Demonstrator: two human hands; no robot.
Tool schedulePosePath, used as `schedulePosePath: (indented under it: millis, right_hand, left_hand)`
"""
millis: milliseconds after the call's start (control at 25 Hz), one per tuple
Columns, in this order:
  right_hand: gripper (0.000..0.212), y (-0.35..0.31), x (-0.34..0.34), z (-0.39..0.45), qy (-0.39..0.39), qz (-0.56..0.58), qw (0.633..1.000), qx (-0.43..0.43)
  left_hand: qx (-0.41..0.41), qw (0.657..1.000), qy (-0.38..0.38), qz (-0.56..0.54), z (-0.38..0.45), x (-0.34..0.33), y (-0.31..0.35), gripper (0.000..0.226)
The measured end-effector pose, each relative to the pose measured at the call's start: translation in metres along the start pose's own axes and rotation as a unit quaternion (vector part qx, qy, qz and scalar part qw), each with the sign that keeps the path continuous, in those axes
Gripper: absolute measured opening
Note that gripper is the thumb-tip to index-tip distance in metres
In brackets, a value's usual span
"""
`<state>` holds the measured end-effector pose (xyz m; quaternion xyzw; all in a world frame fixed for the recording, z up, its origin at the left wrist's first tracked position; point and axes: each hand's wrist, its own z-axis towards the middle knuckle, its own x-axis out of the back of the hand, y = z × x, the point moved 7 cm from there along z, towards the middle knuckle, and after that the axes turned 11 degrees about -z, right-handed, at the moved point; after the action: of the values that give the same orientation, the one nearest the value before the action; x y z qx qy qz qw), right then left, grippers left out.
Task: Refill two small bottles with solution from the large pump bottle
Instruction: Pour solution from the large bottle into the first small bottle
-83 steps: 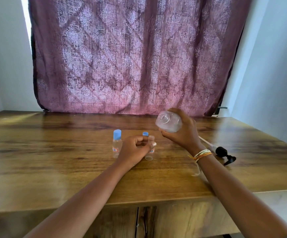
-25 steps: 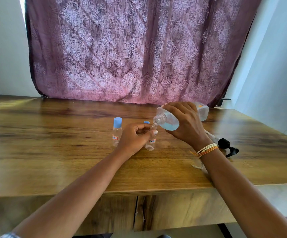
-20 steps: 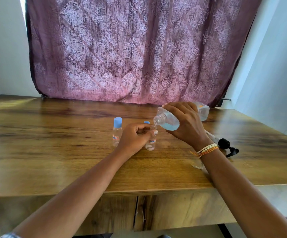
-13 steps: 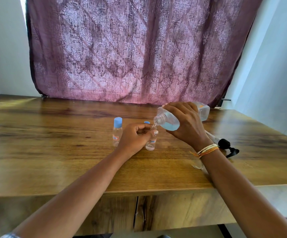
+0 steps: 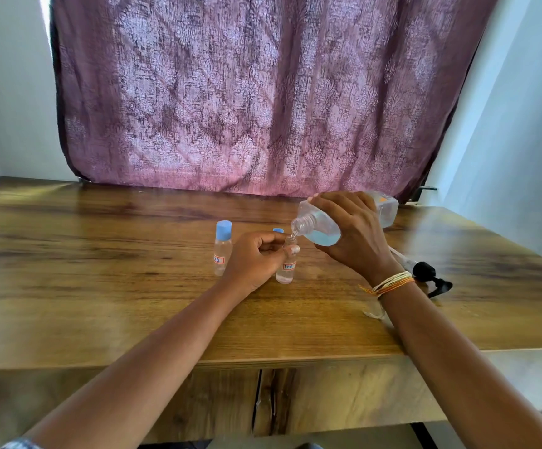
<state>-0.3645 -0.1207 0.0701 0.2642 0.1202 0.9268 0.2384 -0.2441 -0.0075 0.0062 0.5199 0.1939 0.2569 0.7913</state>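
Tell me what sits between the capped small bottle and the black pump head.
In the head view: the left hand holding the open small bottle, then the right hand tilting the large bottle.

Clear glossy plastic large bottle, grained satin wooden table, woven patterned cloth curtain

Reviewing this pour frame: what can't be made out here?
- Fill level of the open small bottle: left hand covers its side.
- Label text on the capped small bottle: too small.
- Loose blue cap: mostly behind the left hand.
- Large bottle middle: under the right hand.
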Motion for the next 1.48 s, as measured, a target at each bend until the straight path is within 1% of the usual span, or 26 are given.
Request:
schedulePosePath:
  millis: [360, 760, 1000, 1480]
  right_hand:
    - [0.043, 0.0006, -0.0013, -0.0003, 0.005, -0.004, 1.0, 0.0]
    - [0.044, 0.0009, -0.0009, -0.0001, 0.006, -0.007, 1.0, 0.0]
    - [0.044, 0.0005, -0.0005, -0.0003, 0.014, 0.0, 1.0, -0.001]
    - [0.048, -0.0006, -0.0023, -0.0006, -0.003, 0.006, 1.0, -0.006]
  left_hand:
    - [-0.004, 1.0, 0.0, 0.008, 0.0007, 0.0, 0.0004, 0.023]
    - [-0.004, 1.0, 0.007, 0.01, 0.0028, 0.0017, -0.0028, 0.019]
    - [0.01, 1.0, 0.008, -0.002, 0.0028, 0.002, -0.0051, 0.018]
    - [0.001, 1.0, 0.002, -0.002, 0.0019, 0.0011, -0.003, 0.021]
